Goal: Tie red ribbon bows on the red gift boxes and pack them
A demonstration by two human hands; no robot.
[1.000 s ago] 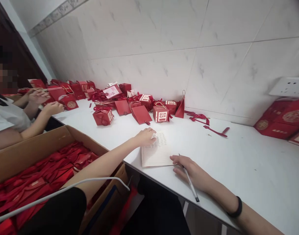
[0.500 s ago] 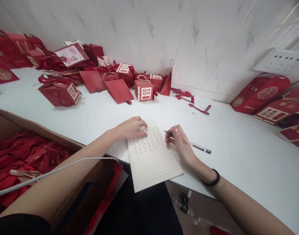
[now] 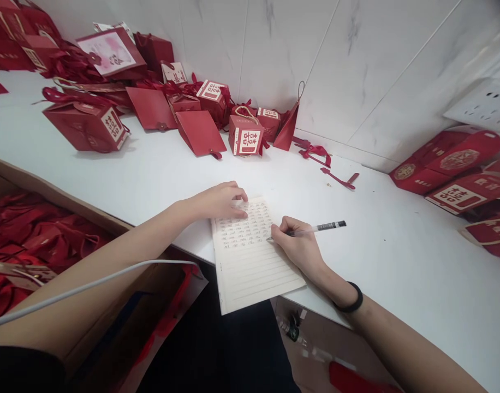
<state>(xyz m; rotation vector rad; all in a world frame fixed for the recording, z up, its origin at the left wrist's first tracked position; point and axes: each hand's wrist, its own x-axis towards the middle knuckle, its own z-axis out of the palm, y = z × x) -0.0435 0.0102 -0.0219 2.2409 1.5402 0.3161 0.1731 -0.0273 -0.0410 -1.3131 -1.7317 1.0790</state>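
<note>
A lined notepad (image 3: 254, 278) lies at the front edge of the white table, its lower part jutting past the edge. Rows of small handwriting fill its upper half. My left hand (image 3: 221, 202) rests on the pad's top left corner, fingers bent and apart from the thumb, gripping nothing. Between the fingers and thumb of my right hand (image 3: 297, 243) is a pen (image 3: 329, 225) with a clear barrel and black end. Its tip is at the paper, by the right end of the lowest written rows. A black band circles my right wrist.
Red gift boxes (image 3: 248, 136) and red pouches (image 3: 201, 134) line the wall. Loose red ribbons (image 3: 338, 177) lie right of them. More red boxes (image 3: 454, 155) stand at right, below a power strip (image 3: 485, 106). A carton (image 3: 49, 191) of red items and a white cable (image 3: 111, 275) are at left.
My right hand has turned and brought the pen tip down to the paper; before, the tip pointed up and left, off the page. My left hand stays on the pad. The view has shifted slightly.
</note>
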